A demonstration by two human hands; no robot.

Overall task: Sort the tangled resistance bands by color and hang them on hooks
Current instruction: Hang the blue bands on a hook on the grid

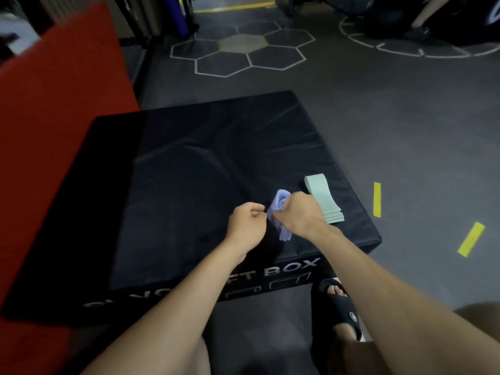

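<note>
Head view: lavender bands (280, 212) gripped between both hands (270, 217).

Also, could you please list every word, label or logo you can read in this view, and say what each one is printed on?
"BOX": white letters on the near side face of the black soft box, read clearly.
"FT": just left of it on the same face; the start of that word is hidden by the left forearm.
Further white letters toward the face's left end: too blurred and cut off to read.
Round white logo on the black slide sandal: too small to read.
</note>
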